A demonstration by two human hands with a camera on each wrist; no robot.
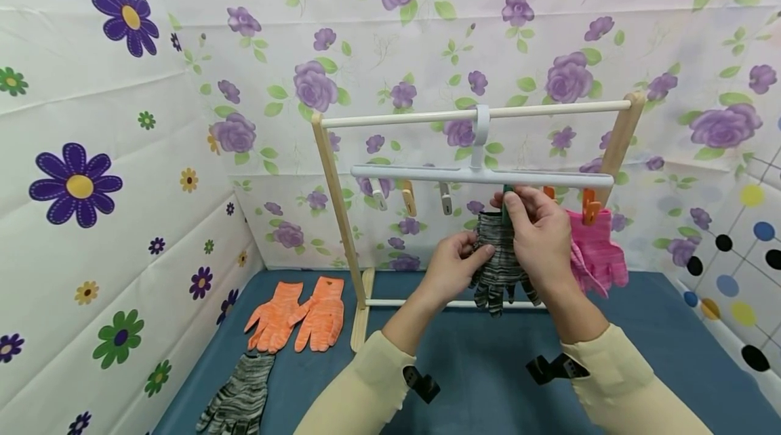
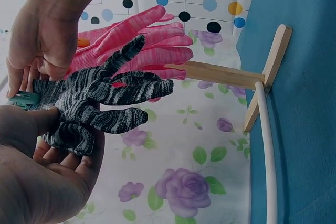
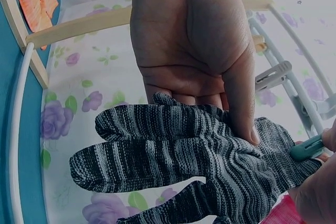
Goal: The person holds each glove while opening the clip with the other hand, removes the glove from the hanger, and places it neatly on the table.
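A black-and-grey striped knit glove (image 1: pixel 502 259) hangs fingers down below the grey-white hanger (image 1: pixel 421 173). My left hand (image 1: pixel 454 262) grips its side, thumb in front and fingers behind, as the right wrist view also shows. At the cuff my right hand (image 1: pixel 543 235) pinches a green clothespin (image 3: pixel 307 148), which sits over the cuff edge. To the right, pink gloves (image 1: pixel 601 252) hang from orange clothespins (image 1: pixel 590 206). Left along the hanger dangle a white clothespin (image 1: pixel 379 195), a tan clothespin (image 1: pixel 409 198) and a grey clothespin (image 1: pixel 446 198), with nothing in them.
The hanger hooks over the white top rod (image 1: pixel 396 118) of a wooden-sided rack (image 1: pixel 338 211). Two orange gloves (image 1: pixel 320 313) and another striped glove (image 1: pixel 241 394) lie on the blue tabletop (image 1: pixel 488 381) at left. Flowered sheets (image 1: pixel 256 49) stand behind and at the left.
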